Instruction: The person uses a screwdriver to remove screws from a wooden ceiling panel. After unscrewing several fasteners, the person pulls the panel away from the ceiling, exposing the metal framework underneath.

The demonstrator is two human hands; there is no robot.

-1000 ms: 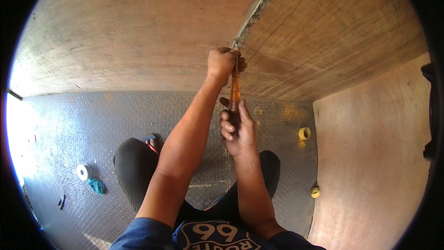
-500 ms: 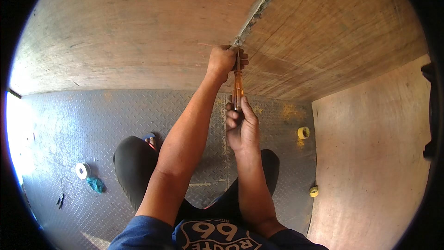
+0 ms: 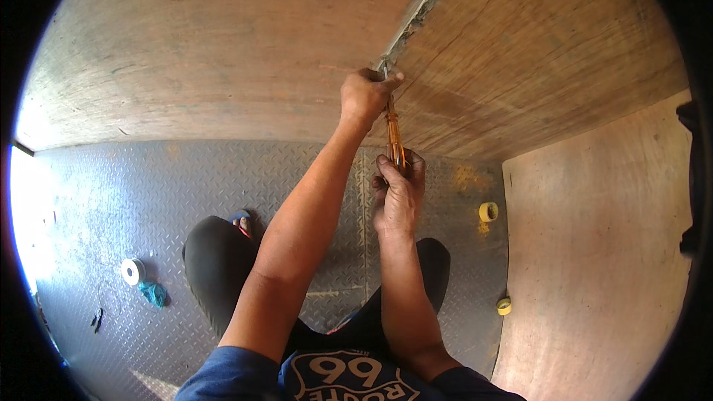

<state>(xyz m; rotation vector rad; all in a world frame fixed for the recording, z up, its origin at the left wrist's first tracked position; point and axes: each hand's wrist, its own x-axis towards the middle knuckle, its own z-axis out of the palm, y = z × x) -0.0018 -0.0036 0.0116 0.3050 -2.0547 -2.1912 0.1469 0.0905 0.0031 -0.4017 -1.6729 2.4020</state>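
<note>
currently, the right hand (image 3: 399, 191) shows a changed grip on the screwdriver (image 3: 394, 131): half a second ago it lies palm-up beneath the handle with fingers loosely curled; now it is rolled over, thumb on the 9 o'clock side and fingers wrapping the 3 o'clock side. in this inspector's judgement, the change is consistent with a turning stroke on the amber handle. the left hand (image 3: 364, 96) also differs, one digit now extending across the shaft toward 2 o'clock.

fingers, right: drawn together and clamped around the butt of the handle, no gap noted. fingers, left: closed about the metal shaft, near its far end; their undersides are hidden.

the screwdriver sits just off the centre of the view, toward 1 o'clock, its shaft aimed close to 12. its far end is at the lower end of a rough pale seam (image 3: 416, 24) in the wooden wall (image 3: 223, 67); whether it engages a fastener cannot be told.

on the patterned metal floor (image 3: 148, 193): a yellow tape roll (image 3: 488, 212) near 3 o'clock, and a white spool (image 3: 133, 272) beside a teal cloth (image 3: 153, 294) at 8.
</note>
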